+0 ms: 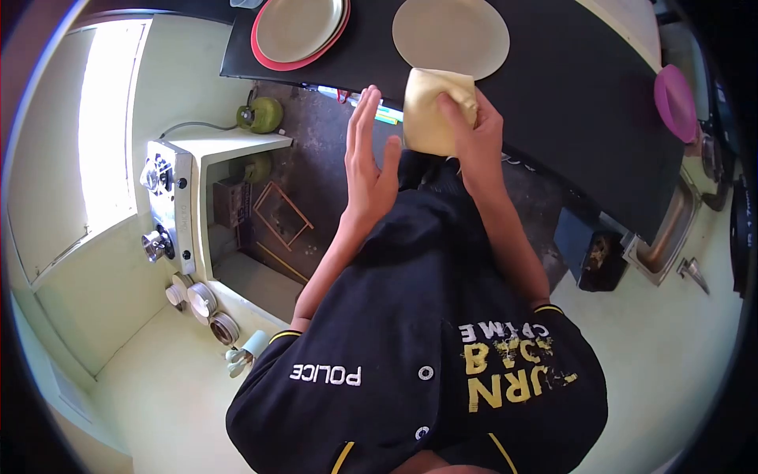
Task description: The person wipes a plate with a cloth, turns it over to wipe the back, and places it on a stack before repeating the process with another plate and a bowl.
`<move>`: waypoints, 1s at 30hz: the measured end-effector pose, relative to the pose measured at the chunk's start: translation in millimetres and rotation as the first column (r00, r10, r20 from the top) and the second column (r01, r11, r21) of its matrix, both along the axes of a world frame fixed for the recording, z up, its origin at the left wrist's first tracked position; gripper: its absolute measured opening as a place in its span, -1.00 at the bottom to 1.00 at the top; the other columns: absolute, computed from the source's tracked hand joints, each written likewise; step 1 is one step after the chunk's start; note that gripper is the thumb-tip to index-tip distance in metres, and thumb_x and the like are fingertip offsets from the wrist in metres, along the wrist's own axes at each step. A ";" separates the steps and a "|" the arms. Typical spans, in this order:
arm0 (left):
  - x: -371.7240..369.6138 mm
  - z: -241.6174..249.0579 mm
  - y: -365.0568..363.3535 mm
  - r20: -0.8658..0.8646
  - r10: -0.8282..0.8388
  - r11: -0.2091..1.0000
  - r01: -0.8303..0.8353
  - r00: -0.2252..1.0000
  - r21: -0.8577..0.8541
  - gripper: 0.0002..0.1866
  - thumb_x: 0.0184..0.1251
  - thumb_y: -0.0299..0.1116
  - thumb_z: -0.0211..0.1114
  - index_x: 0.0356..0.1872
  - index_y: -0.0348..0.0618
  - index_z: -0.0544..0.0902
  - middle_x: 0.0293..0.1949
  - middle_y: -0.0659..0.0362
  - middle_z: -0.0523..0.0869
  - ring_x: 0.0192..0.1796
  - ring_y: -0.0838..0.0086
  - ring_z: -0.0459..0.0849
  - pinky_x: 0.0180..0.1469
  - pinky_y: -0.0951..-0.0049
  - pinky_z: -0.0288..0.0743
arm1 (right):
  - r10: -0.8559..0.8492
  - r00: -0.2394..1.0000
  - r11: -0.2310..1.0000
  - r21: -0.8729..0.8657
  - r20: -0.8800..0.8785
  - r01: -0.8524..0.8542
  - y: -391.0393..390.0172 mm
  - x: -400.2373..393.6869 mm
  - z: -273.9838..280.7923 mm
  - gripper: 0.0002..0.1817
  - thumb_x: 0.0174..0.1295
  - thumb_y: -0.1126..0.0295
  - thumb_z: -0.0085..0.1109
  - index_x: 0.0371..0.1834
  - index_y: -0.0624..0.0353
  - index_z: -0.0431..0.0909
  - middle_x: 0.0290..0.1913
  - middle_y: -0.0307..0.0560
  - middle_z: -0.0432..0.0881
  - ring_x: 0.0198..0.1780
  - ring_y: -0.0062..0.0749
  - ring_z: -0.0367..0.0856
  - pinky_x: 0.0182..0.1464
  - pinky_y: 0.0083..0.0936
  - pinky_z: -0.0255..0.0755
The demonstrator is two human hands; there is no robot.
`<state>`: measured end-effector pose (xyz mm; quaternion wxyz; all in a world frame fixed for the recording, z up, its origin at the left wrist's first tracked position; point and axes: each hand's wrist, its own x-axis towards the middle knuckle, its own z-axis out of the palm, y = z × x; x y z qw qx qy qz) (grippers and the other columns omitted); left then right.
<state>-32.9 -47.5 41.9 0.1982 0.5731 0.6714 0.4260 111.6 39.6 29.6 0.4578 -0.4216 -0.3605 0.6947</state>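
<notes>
A pale yellow folded cloth (429, 118) is gripped in my right hand (480, 141), thumb pressed on its face and fingers behind its right edge. The cloth is held up in front of the black table's near edge and overlaps the lower rim of a beige plate (452, 35). To the left of the cloth, my left hand (369, 166) is raised with fingers straight and thumb apart. Nothing is in it, and a small gap separates it from the cloth.
More beige plates (296, 30) lie stacked on a red one at the back left of the black table (576, 118). A pink plate (675, 103) is at the right edge, near a metal sink (667, 229). A gas stove (170, 205) stands left, with a green gas cylinder (267, 115) behind.
</notes>
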 end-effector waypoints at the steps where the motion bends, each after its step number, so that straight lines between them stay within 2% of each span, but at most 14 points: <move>1: 1.9 0.3 2.0 0.115 -0.052 0.998 0.049 0.992 0.026 -0.29 0.56 -0.37 0.20 0.67 -0.33 0.26 0.63 -0.20 0.35 0.71 -0.08 0.23 0.70 0.03 0.07 | 0.020 0.997 0.995 0.093 0.071 -0.027 -2.5 -1.9 0.9 -0.63 0.42 0.35 0.43 0.18 0.34 0.70 -0.06 -0.20 0.81 -0.05 -0.54 0.79 0.01 -0.51 0.66; 3: 12.0 -10.7 10.5 0.334 -0.106 0.994 0.104 0.937 0.023 -0.21 0.60 -0.28 0.18 0.72 -0.33 0.10 0.64 -0.22 0.32 0.70 -0.04 0.26 0.69 0.06 0.09 | 0.130 0.944 0.944 0.253 0.302 -0.211 -4.1 -0.2 5.2 -0.53 0.35 0.43 0.48 0.29 0.36 0.64 0.03 -0.13 0.81 0.05 -0.46 0.78 0.06 -0.47 0.68; 5: 24.4 -13.8 21.0 0.631 -0.014 0.998 0.054 0.776 -0.044 -0.15 0.61 -0.24 0.20 0.75 -0.25 0.00 0.59 -0.16 0.37 0.61 0.12 0.39 0.63 0.13 0.23 | 0.164 0.965 0.960 0.193 0.207 -0.204 -8.8 -4.2 9.5 -0.46 0.34 0.46 0.48 0.38 0.35 0.59 0.14 -0.07 0.78 0.15 -0.43 0.76 0.15 -0.45 0.67; 7: 14.0 -11.9 33.0 0.717 0.050 0.995 0.031 0.695 -0.099 -0.25 0.65 -0.30 0.16 0.74 -0.17 0.08 0.52 -0.09 0.46 0.51 0.25 0.49 0.56 0.26 0.34 | 0.239 0.963 0.958 0.129 0.128 -0.255 -6.0 -5.0 15.3 -0.35 0.35 0.49 0.48 0.50 0.33 0.50 0.30 0.01 0.70 0.30 -0.37 0.70 0.32 -0.41 0.61; 10: -7.7 -13.7 50.4 0.846 0.054 0.987 0.103 0.530 -0.127 -0.39 0.71 -0.31 0.05 0.68 -0.15 0.19 0.48 -0.05 0.51 0.48 0.29 0.52 0.52 0.27 0.39 | 0.166 0.977 0.964 0.186 0.133 -0.189 4.2 -8.4 3.1 -0.38 0.38 0.48 0.47 0.48 0.36 0.51 0.28 0.02 0.71 0.29 -0.37 0.70 0.33 -0.41 0.59; 14: -38.3 -17.0 69.8 0.963 0.153 0.968 0.163 0.223 -0.191 -0.46 0.78 -0.14 -0.20 0.57 -0.18 0.40 0.37 0.06 0.65 0.39 0.32 0.64 0.46 0.24 0.47 | 0.057 0.995 0.996 0.062 0.084 -0.063 25.4 -13.2 16.4 -0.37 0.40 0.41 0.49 0.47 0.39 0.48 0.24 -0.01 0.71 0.25 -0.42 0.69 0.30 -0.45 0.59; 15: -41.7 -20.3 78.0 0.976 0.157 0.971 0.156 0.149 -0.180 -0.42 0.79 -0.07 -0.30 0.48 -0.17 0.51 0.32 0.11 0.71 0.35 0.33 0.68 0.43 0.23 0.50 | 0.018 0.966 0.997 0.074 0.260 -0.038 30.9 -13.3 13.9 -0.36 0.39 0.36 0.49 0.46 0.37 0.48 0.22 -0.06 0.72 0.22 -0.46 0.69 0.29 -0.48 0.55; 18: -57.8 -18.4 97.4 0.969 0.200 0.933 0.273 0.143 -0.233 -0.41 0.79 -0.06 -0.29 0.47 -0.20 0.52 0.36 0.10 0.69 0.39 0.32 0.66 0.45 0.20 0.48 | 0.003 0.968 0.995 0.099 0.250 -0.028 51.7 -9.1 -0.5 -0.34 0.35 0.35 0.48 0.47 0.35 0.48 0.19 -0.10 0.73 0.20 -0.49 0.69 0.29 -0.49 0.52; 22: -69.6 -37.8 121.8 0.967 0.135 0.928 0.315 0.218 -0.201 -0.33 0.81 0.09 -0.33 0.49 -0.19 0.50 0.36 0.07 0.68 0.45 0.32 0.61 0.53 0.10 0.40 | -0.079 0.846 0.977 0.209 0.528 -0.039 94.0 -11.7 10.1 -0.56 0.31 0.42 0.41 0.23 0.34 0.66 0.06 -0.10 0.79 0.14 -0.49 0.71 0.24 -0.44 0.53; 25: -82.9 -47.0 135.6 0.973 0.081 0.884 0.435 0.217 -0.171 -0.46 0.83 0.01 -0.14 0.44 -0.20 0.51 0.34 0.05 0.69 0.36 0.34 0.68 0.36 0.12 0.60 | -0.201 0.712 0.897 0.418 0.672 -0.141 130.1 -28.5 15.3 -0.68 0.33 0.45 0.33 0.12 0.28 0.71 0.00 0.03 0.81 0.08 -0.25 0.78 0.20 -0.42 0.55; 27: -86.0 -56.3 144.2 0.890 -0.009 0.868 0.445 0.456 -0.220 -0.55 0.79 -0.12 0.03 0.40 -0.23 0.51 0.29 0.03 0.71 0.23 0.35 0.76 0.13 0.22 0.71 | -0.303 0.650 0.799 0.557 0.697 -0.226 158.4 -40.8 5.3 -0.65 0.34 0.44 0.33 0.19 0.17 0.71 0.06 0.12 0.78 0.10 0.01 0.76 0.26 -0.30 0.56; 28: -86.4 -57.2 148.9 0.825 -0.059 0.863 0.444 0.562 -0.241 -0.59 0.77 -0.18 0.12 0.38 -0.25 0.50 0.27 0.02 0.72 0.16 0.35 0.81 0.02 0.27 0.77 | -0.414 0.559 0.749 0.617 0.718 -0.239 164.4 -52.6 1.1 -0.62 0.34 0.43 0.35 0.22 0.15 0.70 0.08 0.12 0.76 0.13 0.02 0.73 0.28 -0.26 0.54; 29: -86.4 -56.2 151.3 0.771 -0.055 0.900 0.366 0.635 -0.237 -0.69 0.62 -0.36 0.30 0.20 -0.33 0.54 -0.03 0.01 0.84 -0.10 0.30 0.88 -0.24 0.20 0.73 | -0.517 0.462 0.696 0.668 0.720 -0.263 168.5 -65.7 -3.1 -0.59 0.33 0.42 0.36 0.26 0.12 0.69 0.10 0.12 0.74 0.16 0.03 0.71 0.30 -0.21 0.53; 30: -88.7 -53.6 154.4 0.680 -0.091 0.883 0.374 0.727 -0.282 -0.68 0.60 -0.35 0.31 0.19 -0.34 0.52 -0.09 -0.01 0.84 -0.14 0.27 0.88 -0.24 0.20 0.71 | -0.613 0.361 0.638 0.710 0.702 -0.297 171.1 -73.0 -7.2 -0.56 0.33 0.41 0.38 0.30 0.09 0.68 0.13 0.12 0.73 0.19 0.04 0.69 0.33 -0.17 0.51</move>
